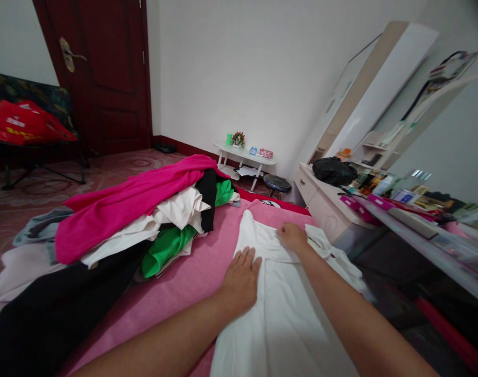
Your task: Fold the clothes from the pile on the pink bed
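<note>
A long white garment [278,303], which looks like a dress, lies spread on the pink bed cover [184,288] in front of me. My left hand [242,277] rests flat on its left side, fingers stretched out. Farther up on the right, my right hand [292,236] is closed with its fingers curled at the fabric near a seam. The fingertips are partly hidden, but they seem to grip the cloth. Part of the white fabric hangs past the right hand toward the bed's edge.
To the left is a heap of clothes, with a bright pink garment [132,199] on top and green, black and white pieces below. A cluttered dressing table [329,209] stands close on the right. Beyond the bed are a low white table [242,152] and a round stool [277,183].
</note>
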`<state>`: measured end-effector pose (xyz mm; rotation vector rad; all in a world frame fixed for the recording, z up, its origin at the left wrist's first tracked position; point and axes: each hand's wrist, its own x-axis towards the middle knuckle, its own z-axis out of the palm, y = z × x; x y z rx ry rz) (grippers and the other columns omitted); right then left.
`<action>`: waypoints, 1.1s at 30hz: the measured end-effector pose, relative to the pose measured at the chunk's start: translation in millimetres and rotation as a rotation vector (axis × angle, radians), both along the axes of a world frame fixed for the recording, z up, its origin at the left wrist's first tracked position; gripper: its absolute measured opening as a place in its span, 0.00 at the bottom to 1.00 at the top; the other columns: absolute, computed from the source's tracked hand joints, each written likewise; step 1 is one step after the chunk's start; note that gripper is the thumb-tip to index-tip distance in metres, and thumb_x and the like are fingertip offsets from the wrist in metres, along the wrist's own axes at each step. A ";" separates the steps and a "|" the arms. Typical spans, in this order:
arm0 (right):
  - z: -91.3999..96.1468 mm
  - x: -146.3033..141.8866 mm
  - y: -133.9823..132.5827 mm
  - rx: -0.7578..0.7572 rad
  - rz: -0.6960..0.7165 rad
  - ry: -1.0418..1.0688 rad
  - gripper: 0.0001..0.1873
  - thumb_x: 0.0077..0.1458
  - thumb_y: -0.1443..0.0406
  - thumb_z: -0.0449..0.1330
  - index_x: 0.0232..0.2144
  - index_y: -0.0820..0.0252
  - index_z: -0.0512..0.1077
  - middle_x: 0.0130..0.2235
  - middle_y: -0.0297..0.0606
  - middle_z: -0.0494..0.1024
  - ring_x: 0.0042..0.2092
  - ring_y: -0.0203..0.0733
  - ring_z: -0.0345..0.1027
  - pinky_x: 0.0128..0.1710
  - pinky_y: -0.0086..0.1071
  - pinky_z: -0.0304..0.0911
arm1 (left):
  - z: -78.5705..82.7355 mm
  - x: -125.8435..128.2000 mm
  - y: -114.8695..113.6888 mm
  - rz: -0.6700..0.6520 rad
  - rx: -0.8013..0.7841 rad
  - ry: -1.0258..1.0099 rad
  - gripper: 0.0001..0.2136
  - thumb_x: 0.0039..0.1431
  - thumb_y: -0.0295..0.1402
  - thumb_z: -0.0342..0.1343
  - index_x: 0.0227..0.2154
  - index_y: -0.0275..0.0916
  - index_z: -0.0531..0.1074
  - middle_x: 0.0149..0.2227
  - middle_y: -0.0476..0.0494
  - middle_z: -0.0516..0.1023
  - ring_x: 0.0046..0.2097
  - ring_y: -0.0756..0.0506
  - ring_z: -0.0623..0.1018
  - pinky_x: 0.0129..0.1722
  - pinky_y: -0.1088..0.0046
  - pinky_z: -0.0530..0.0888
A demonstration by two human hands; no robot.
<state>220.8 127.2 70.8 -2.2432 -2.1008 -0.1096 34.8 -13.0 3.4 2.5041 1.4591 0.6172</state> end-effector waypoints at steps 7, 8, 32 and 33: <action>-28.3 -33.8 16.7 0.058 -0.013 0.142 0.15 0.51 0.53 0.61 0.33 0.57 0.75 0.34 0.36 0.79 0.36 0.39 0.72 0.28 0.27 0.56 | -3.5 1.9 -1.0 0.061 0.055 -0.051 0.31 0.56 0.25 0.45 0.64 0.32 0.52 0.68 0.31 0.44 0.68 0.35 0.42 0.65 0.53 0.49; -27.0 -32.1 17.1 0.097 -0.036 0.140 0.14 0.54 0.53 0.58 0.35 0.56 0.74 0.36 0.37 0.79 0.38 0.40 0.72 0.29 0.28 0.57 | -3.8 3.0 -1.0 0.083 0.069 -0.061 0.33 0.55 0.24 0.45 0.65 0.31 0.49 0.68 0.31 0.42 0.68 0.35 0.39 0.65 0.53 0.48; -4.2 -50.8 -116.6 0.151 0.439 0.344 0.10 0.50 0.73 0.53 0.31 0.58 0.72 0.35 0.35 0.74 0.35 0.38 0.66 0.38 0.29 0.58 | 4.5 -13.7 24.2 -0.019 -0.093 0.004 0.25 0.65 0.40 0.42 0.62 0.38 0.57 0.67 0.38 0.50 0.67 0.37 0.50 0.64 0.56 0.51; -1.9 -52.5 -139.3 0.088 0.472 0.413 0.10 0.50 0.73 0.52 0.30 0.58 0.71 0.33 0.34 0.74 0.33 0.37 0.66 0.36 0.28 0.58 | 5.0 -15.5 26.1 -0.032 -0.096 0.007 0.24 0.65 0.40 0.42 0.62 0.39 0.57 0.67 0.38 0.50 0.67 0.37 0.50 0.64 0.56 0.51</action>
